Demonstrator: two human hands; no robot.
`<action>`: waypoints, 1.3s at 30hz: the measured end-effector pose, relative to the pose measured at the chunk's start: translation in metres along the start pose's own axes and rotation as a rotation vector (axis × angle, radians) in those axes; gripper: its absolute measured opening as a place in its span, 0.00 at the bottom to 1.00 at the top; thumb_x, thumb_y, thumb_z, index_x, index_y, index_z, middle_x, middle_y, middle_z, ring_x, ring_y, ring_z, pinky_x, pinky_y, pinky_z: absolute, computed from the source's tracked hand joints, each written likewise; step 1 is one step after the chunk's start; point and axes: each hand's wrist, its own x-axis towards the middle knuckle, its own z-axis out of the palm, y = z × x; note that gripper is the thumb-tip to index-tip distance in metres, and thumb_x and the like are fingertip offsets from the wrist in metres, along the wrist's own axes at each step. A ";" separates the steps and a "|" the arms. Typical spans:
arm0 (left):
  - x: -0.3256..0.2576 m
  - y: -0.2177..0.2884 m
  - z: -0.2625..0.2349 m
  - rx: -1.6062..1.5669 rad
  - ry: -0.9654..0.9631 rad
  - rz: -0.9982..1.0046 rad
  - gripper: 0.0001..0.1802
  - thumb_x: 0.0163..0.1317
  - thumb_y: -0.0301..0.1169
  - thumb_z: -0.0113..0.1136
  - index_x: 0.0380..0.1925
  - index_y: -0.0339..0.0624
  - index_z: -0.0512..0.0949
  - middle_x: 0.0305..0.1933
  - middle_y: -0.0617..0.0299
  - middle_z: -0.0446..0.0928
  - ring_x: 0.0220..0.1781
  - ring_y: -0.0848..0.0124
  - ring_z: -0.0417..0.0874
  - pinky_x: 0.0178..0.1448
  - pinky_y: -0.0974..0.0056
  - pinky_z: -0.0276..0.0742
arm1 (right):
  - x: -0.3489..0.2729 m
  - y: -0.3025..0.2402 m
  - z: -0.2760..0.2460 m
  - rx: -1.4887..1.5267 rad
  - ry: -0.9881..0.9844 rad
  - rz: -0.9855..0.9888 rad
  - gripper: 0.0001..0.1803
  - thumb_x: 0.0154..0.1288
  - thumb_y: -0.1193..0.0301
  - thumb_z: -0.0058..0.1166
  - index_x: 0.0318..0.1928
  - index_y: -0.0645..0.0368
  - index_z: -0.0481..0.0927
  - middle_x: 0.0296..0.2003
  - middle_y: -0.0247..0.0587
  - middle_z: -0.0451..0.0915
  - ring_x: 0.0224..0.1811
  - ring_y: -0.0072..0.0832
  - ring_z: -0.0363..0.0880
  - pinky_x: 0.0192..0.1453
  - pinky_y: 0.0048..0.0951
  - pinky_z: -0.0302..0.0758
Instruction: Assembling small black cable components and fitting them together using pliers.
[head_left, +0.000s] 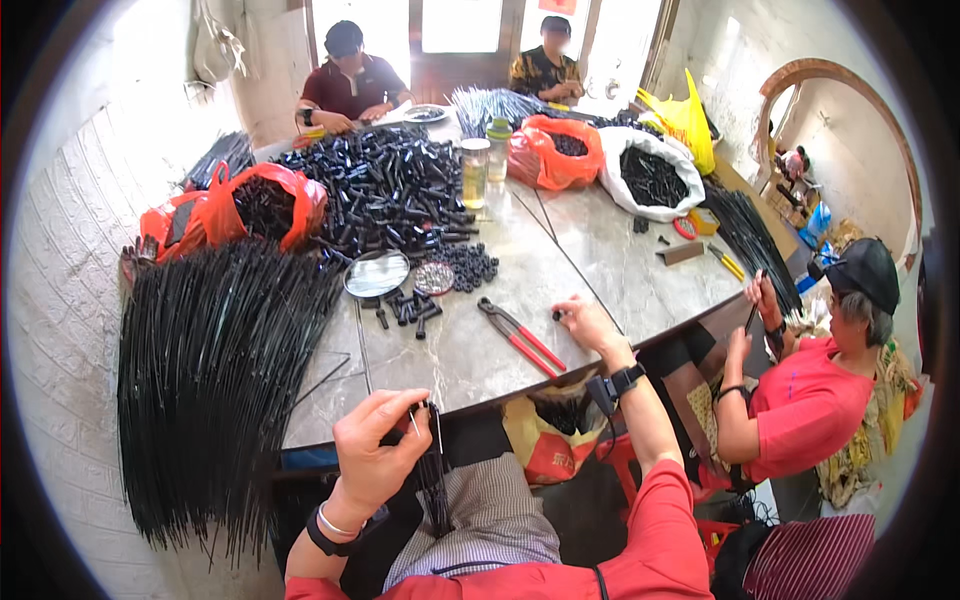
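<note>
Above my lap, my left hand [378,445] pinches the top of a bunch of thin black rods [433,485], which hangs down in front of my knees. My right hand [588,325] reaches over the table's near edge, thumb and fingertips closed on a small black piece [557,315]. Just left of that hand lie red-handled pliers [522,338], jaws pointing away from me. Beyond them are several small black rings [470,266], loose black tube-shaped parts [412,308], a round dish of small bits [434,278] and a round silvery plate [377,273].
A big sheaf of black rods [220,390] overhangs the table's left side. Behind are a heap of black parts [385,180], red bags [265,205], a white sack [652,178] and jars [474,172]. A co-worker [815,400] sits at right; two people sit across. A sack [550,430] stands below the edge.
</note>
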 end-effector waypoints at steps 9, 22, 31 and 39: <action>0.005 0.002 -0.001 -0.010 0.029 0.052 0.16 0.46 0.13 0.61 0.38 0.37 0.81 0.30 0.60 0.79 0.24 0.77 0.76 0.30 0.74 0.71 | 0.010 -0.002 -0.010 0.015 0.016 0.065 0.12 0.56 0.73 0.57 0.42 0.52 0.83 0.39 0.47 0.79 0.43 0.44 0.78 0.48 0.38 0.75; -0.001 -0.002 -0.004 -0.029 0.045 0.052 0.15 0.48 0.14 0.61 0.38 0.36 0.82 0.29 0.60 0.79 0.25 0.78 0.77 0.31 0.74 0.73 | 0.005 -0.001 -0.001 -0.023 0.058 0.052 0.12 0.54 0.73 0.58 0.41 0.56 0.83 0.36 0.47 0.80 0.40 0.41 0.80 0.46 0.35 0.76; -0.001 -0.004 -0.006 -0.025 0.040 0.057 0.15 0.48 0.14 0.61 0.38 0.35 0.81 0.30 0.60 0.80 0.26 0.78 0.78 0.31 0.74 0.75 | 0.008 0.005 0.003 -0.046 0.089 0.031 0.12 0.55 0.72 0.58 0.42 0.56 0.83 0.36 0.47 0.81 0.40 0.41 0.80 0.47 0.35 0.76; -0.002 -0.003 -0.008 -0.024 0.038 0.059 0.15 0.48 0.13 0.61 0.38 0.35 0.81 0.30 0.59 0.80 0.26 0.77 0.79 0.32 0.74 0.76 | 0.009 0.005 0.003 -0.013 0.078 0.047 0.12 0.55 0.72 0.57 0.42 0.56 0.83 0.35 0.47 0.81 0.40 0.41 0.80 0.47 0.35 0.75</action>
